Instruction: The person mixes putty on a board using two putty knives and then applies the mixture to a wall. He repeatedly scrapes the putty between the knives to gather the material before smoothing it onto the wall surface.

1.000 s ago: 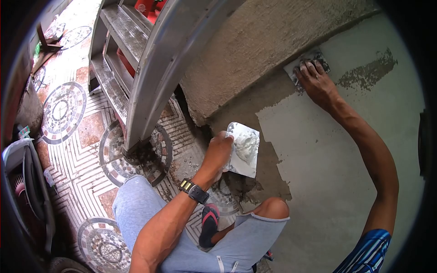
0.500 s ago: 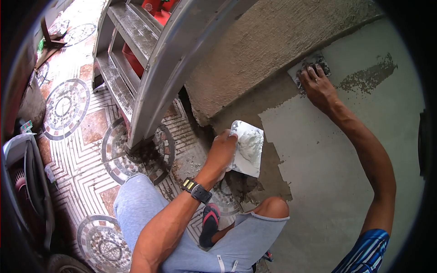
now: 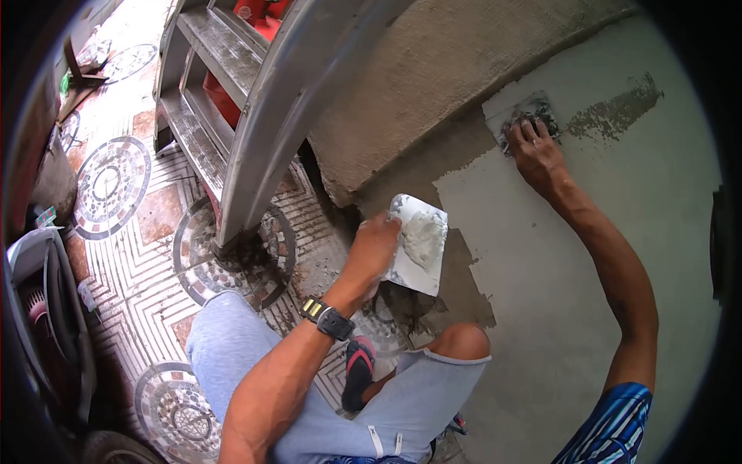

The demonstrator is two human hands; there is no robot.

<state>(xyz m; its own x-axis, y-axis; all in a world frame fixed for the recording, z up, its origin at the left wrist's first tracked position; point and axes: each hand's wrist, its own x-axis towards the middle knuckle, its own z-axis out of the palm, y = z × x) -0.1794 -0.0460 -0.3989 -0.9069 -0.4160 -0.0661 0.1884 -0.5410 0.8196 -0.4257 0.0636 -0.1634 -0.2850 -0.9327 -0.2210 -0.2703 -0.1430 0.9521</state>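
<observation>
In the head view, your left hand (image 3: 376, 246) grasps a white plate (image 3: 410, 275) by its left edge, with the thumb over its face and the other fingers out of sight. The plate is your landmark here: a mound of pale paste (image 3: 423, 238) sits on its face, toward its right edge. You wear a dark watch (image 3: 328, 319) on your left wrist, below and to the left of the plate.

Up and to the right of the plate, your right hand (image 3: 539, 155) grips a smeared flat spreader (image 3: 535, 102), the fingers bent over its face. You have the spreader against a grey surface (image 3: 533, 271), which spreads away to the right of the plate. Just beside the plate on that same side, a darker, brownish patch (image 3: 468, 278) with a ragged edge borders the smooth grey coat.

Above the plate, a rough ledge (image 3: 448, 93) slants up to the right. A metal ladder (image 3: 278, 131) stands up and to the left of the plate, on a patterned tile floor (image 3: 158, 213). Your sandal (image 3: 359, 367) is below the plate.
</observation>
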